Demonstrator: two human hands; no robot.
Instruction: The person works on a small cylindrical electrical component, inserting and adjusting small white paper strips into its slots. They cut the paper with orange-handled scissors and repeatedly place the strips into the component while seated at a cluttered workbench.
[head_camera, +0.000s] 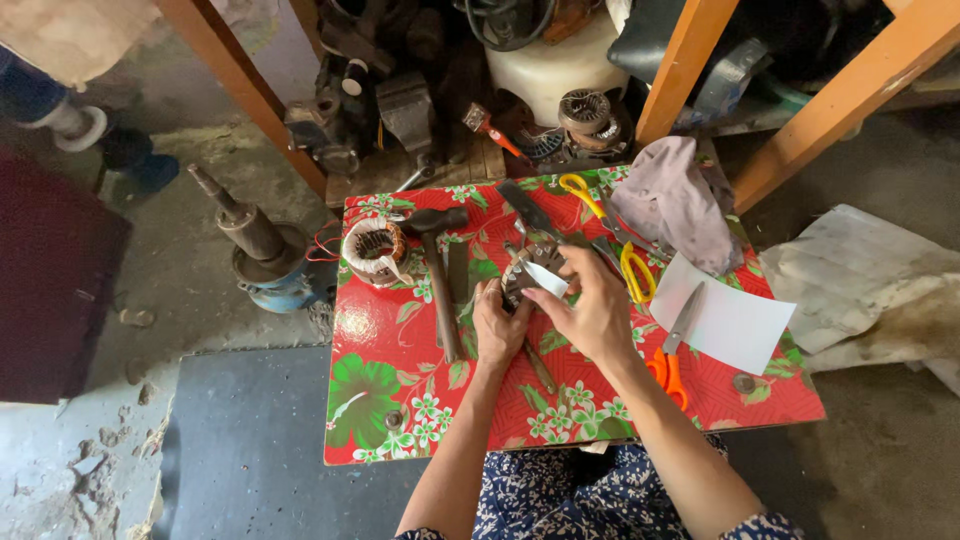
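The left hand (500, 330) and the right hand (590, 310) cover most of the round metal part (522, 270) between them, so its shape is hard to tell. The small white slip (546, 278) at the right fingers is partly hidden. The grip of each hand is only half visible. Both elbows are cut off by the near edge. The grey cloth (675, 200) hides the far right corner of the worktop (380, 400). The machine parts (400, 100) under the far shelf are dark and unclear.
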